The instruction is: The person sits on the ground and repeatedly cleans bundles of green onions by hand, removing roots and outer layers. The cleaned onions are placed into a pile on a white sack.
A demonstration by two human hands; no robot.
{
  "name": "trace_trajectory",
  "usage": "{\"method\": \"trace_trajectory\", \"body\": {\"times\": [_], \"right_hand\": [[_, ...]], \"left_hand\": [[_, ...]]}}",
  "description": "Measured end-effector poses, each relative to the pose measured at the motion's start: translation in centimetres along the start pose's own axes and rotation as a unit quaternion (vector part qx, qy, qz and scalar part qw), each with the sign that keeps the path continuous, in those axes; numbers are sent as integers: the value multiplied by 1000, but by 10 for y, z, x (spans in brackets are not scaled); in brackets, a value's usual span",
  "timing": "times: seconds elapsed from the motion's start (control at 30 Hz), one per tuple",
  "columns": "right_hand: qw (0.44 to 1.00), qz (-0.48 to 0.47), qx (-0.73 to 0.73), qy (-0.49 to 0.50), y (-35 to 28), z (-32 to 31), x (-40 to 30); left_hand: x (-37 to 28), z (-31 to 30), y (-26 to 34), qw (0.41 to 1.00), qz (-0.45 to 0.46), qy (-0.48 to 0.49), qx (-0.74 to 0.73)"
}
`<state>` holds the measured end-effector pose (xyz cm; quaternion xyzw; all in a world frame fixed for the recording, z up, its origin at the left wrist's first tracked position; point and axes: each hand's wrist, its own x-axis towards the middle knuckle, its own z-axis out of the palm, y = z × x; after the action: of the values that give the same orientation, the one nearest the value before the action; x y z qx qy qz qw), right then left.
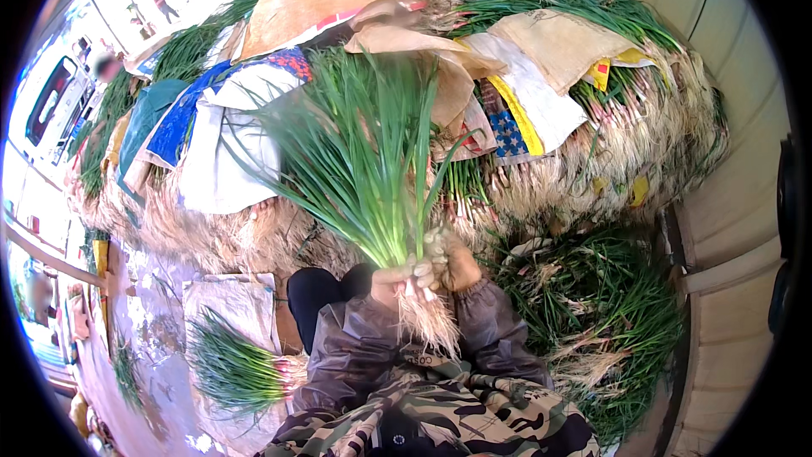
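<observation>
A bunch of green onions stands upright before my chest, leaves fanned away from me and pale roots hanging toward my lap. My left hand is wrapped around its white stem bases, just above the roots. Against the right side of the same stems, my right hand has its fingers curled, in what looks like a soiled glove. Both forearms wear dark, shiny sleeves. Left of my knee, another green onion bunch lies on a pale woven sack, its roots toward me.
A long heap of green onions spans the front, partly under sacks. Loose leaves and trimmings pile up at my right, beside a beige panelled wall. People and a white vehicle are at the far left.
</observation>
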<state>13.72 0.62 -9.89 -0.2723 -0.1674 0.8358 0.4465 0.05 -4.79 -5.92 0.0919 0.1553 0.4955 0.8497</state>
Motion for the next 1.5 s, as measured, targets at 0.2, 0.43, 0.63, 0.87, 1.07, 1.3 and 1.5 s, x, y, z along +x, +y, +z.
{"method": "trace_trajectory", "body": {"times": [0.2,0.43,0.63,0.87,1.07,1.3,1.5], "right_hand": [[947,-129,-275,106,-33,21,-20],[673,-310,-656,147,-19,18,11],[586,-240,-732,252,-11,25,9],[945,-122,-300,-50,2,-39,21],[987,-22,-44,-155,-18,28,-11],[983,-62,-168,-43,-4,22,3],[970,-82,-209,-92,-7,66,-6]], "left_hand": [[9,-9,-1,984,19,76,161],[14,-1,-9,954,31,189,232],[16,-25,-17,920,20,211,329],[3,-6,-5,994,13,18,109],[-8,-17,5,989,14,-144,-17],[2,-23,7,969,-49,-240,0],[-1,-48,4,972,-18,-235,-3]]}}
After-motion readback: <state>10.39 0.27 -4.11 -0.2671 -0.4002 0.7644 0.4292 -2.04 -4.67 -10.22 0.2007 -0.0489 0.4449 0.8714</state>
